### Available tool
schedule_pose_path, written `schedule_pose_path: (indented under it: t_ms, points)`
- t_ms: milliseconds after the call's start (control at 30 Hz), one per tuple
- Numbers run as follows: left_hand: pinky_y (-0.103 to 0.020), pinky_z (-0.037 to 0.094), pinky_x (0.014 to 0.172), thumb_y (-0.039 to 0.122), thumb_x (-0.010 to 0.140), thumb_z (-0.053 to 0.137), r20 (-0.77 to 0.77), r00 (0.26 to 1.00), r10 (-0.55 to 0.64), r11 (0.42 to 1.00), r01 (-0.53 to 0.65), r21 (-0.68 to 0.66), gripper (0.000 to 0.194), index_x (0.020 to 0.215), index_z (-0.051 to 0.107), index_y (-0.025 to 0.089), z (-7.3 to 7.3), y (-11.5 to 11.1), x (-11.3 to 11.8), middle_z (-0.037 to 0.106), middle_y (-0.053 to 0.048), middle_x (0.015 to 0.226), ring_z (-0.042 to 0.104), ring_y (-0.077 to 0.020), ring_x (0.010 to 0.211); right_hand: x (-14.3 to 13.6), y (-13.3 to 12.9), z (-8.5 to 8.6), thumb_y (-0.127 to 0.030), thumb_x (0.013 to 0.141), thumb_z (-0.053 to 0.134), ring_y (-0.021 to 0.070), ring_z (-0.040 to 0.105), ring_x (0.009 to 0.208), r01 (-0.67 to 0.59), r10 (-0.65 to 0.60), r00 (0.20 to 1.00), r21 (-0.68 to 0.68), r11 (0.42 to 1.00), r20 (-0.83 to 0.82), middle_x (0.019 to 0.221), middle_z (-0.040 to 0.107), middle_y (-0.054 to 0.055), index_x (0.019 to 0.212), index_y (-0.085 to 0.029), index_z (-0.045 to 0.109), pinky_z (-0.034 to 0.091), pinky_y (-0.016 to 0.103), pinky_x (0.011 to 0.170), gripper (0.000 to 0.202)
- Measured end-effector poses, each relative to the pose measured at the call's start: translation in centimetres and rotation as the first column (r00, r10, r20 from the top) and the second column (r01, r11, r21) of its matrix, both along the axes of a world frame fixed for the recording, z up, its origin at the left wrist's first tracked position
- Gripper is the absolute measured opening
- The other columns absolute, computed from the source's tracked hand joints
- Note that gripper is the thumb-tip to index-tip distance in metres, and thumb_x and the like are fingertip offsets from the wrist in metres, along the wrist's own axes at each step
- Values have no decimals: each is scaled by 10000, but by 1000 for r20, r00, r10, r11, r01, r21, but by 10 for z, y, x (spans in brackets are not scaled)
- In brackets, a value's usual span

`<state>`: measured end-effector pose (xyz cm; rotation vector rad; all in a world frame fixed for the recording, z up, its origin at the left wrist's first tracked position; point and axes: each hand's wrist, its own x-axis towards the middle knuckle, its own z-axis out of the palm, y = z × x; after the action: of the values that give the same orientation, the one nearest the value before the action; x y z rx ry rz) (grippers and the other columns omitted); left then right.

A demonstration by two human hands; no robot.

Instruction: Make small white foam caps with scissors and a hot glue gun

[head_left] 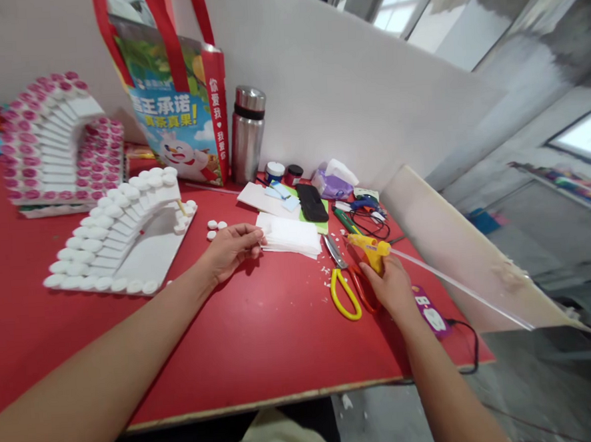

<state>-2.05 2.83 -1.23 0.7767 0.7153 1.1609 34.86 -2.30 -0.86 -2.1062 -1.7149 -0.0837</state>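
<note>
My right hand [390, 283] is wrapped round a yellow hot glue gun [370, 245], and a long clear glue stick [459, 281] juts out of its back. My left hand [234, 250] is pinched closed at the left edge of a stack of white paper [291, 234]; what lies between its fingertips is too small to make out. Close behind that hand lie several white round pieces [212, 225]. A white arched staircase model [116, 235], edged with similar rounds, stands to the left. Scissors [346, 278] with one yellow and one red handle lie beside the glue gun.
A second staircase model [60, 138] with pink rounds, a printed shopping bag [173, 108] and a steel flask [249, 134] stand along the back. A black pouch [312, 202], purple tissue pack [333, 182], green-handled tool [345, 220] and purple power strip [430, 311] are rightward.
</note>
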Motion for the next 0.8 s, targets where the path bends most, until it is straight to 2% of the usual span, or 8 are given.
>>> schedule_pose_path:
  t_ms: [100, 200, 300, 367, 433, 533, 667, 800]
  points:
    - [-186, 483, 485, 333, 626, 943, 1, 1000, 3, 1000, -3, 3, 366, 764, 700, 96, 1, 1, 0, 709, -54, 729, 560, -63, 498, -5, -33, 1, -579, 924, 482, 384, 630, 1142, -123, 117, 990, 86, 989, 73, 1213, 660, 291, 1262, -49, 610, 515, 548, 972, 642]
    - [-178, 474, 487, 336, 624, 945, 3, 1000, 0, 1000, 0, 2, 368, 759, 703, 94, 2, 0, 1, 711, -55, 716, 563, -60, 493, -27, -69, 19, -507, 969, 484, 382, 649, 1130, -186, 162, 976, 169, 968, 145, 1195, 690, 263, 1219, -92, 649, 524, 554, 960, 512]
    - [-186, 482, 503, 330, 638, 939, -1, 1000, -11, 1000, 11, 1, 357, 765, 700, 97, 2, -1, 2, 716, -55, 726, 568, -61, 497, -67, -85, 48, -393, 975, 561, 278, 724, 961, -298, 309, 951, 244, 923, -5, 1069, 763, 136, 1085, -201, 711, 574, 424, 877, 267]
    - [-188, 482, 509, 326, 650, 934, 0, 1000, -18, 1000, 18, -2, 349, 774, 697, 102, 2, -2, 2, 719, -54, 732, 570, -62, 501, -97, -76, 66, -350, 971, 582, 233, 736, 896, -332, 384, 901, 251, 909, -201, 1065, 772, 88, 1089, -240, 717, 585, 374, 828, 211]
    - [-186, 475, 509, 326, 658, 929, -1, 1000, -31, 1000, 31, 1, 345, 780, 694, 105, 2, -3, 2, 723, -56, 737, 570, -61, 502, -125, -54, 77, -340, 959, 600, 211, 738, 860, -354, 434, 811, 262, 898, -392, 1038, 775, 73, 1110, -236, 723, 590, 348, 791, 221]
    - [-180, 465, 505, 326, 662, 924, -13, 999, -45, 999, 45, 17, 343, 785, 694, 104, 4, -4, 1, 721, -55, 733, 575, -62, 501, -157, -9, 78, -341, 925, 620, 171, 714, 736, -371, 459, 639, 275, 887, -618, 1013, 768, 75, 1096, -197, 737, 576, 307, 664, 252]
    - [-186, 472, 497, 325, 664, 921, -46, 998, -48, 998, 50, 46, 339, 798, 701, 104, 6, -6, 3, 714, -44, 719, 577, -66, 493, -175, 36, 56, -322, 825, 681, 143, 685, 690, -365, 375, 389, 234, 901, -841, 905, 748, 57, 974, -166, 758, 541, 249, 571, 229]
    - [-199, 481, 482, 335, 662, 922, -61, 996, -69, 997, 72, 39, 340, 786, 694, 115, 7, -8, 6, 696, -22, 678, 570, -72, 474, -172, 43, 33, -396, 750, 761, 145, 695, 667, -404, 159, 92, 109, 908, -983, 870, 762, 69, 908, -158, 760, 547, 244, 574, 286]
